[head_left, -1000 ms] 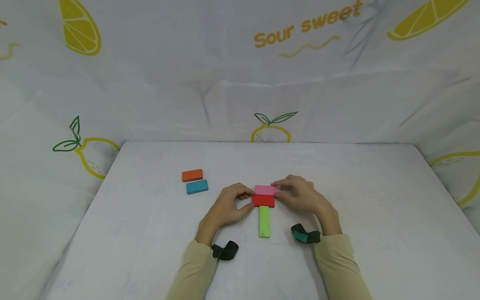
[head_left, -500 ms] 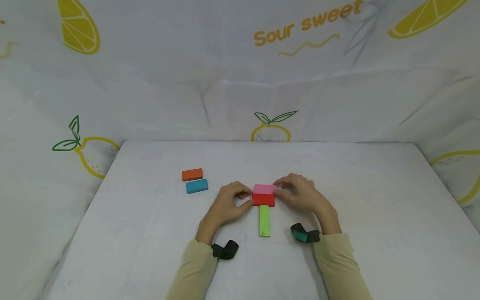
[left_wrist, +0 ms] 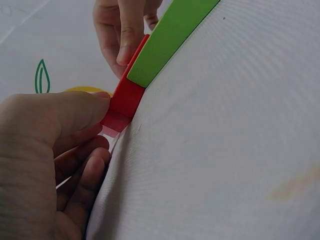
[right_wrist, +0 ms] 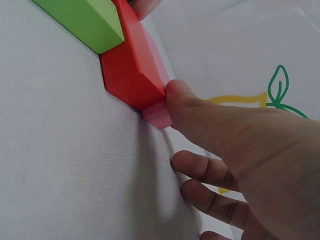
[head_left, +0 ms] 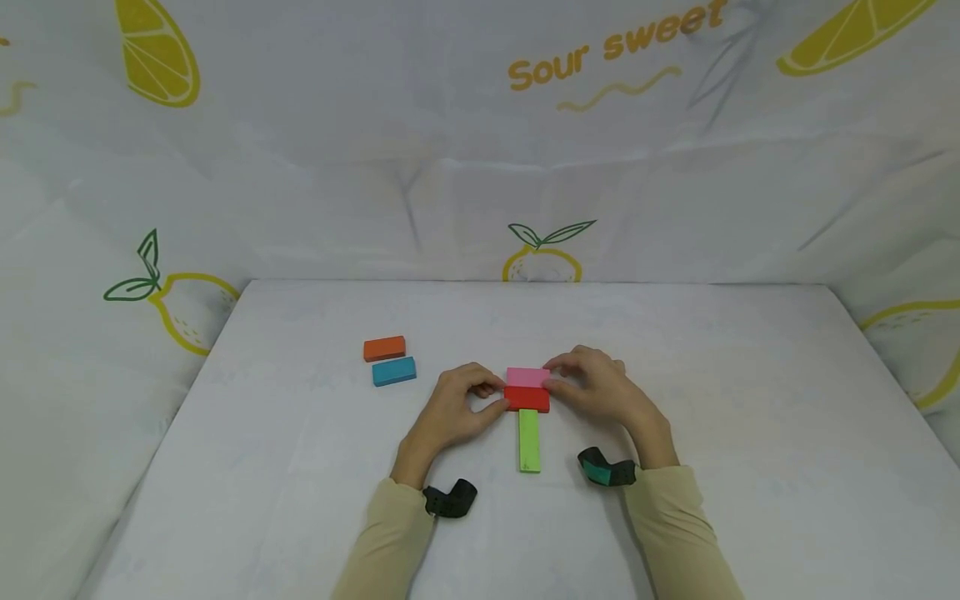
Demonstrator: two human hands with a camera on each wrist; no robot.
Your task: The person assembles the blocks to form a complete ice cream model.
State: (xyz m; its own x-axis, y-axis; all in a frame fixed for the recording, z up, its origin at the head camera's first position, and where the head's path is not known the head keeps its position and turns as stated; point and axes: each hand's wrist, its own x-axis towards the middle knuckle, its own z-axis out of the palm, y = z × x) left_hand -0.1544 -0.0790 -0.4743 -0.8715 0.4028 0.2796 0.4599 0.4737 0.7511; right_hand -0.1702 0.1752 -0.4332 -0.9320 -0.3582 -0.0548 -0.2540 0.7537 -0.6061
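A red block (head_left: pixel 527 399) lies crosswise at the far end of a light green block (head_left: pixel 528 442), forming a T shape in the head view. Against the red block's far side lies a pink block (head_left: pixel 527 377). My left hand (head_left: pixel 459 406) holds the red block's left end between thumb and index finger; the thumb touches its end in the left wrist view. At the other side, my right hand (head_left: pixel 600 389) has thumb and index finger about the pink block's right end. In the right wrist view the thumb presses there, while the other fingers curl beneath, apart from the blocks.
To the left on the white table (head_left: pixel 247 467) lie an orange block (head_left: pixel 384 348) and a blue block (head_left: pixel 393 372), nearly parallel. A white cloth with lemon prints (head_left: pixel 480 183) rises behind the table's back edge.
The pink block has slid slightly left along the red block, and my right hand has moved left with it. My left hand and the red and green blocks stay in place.
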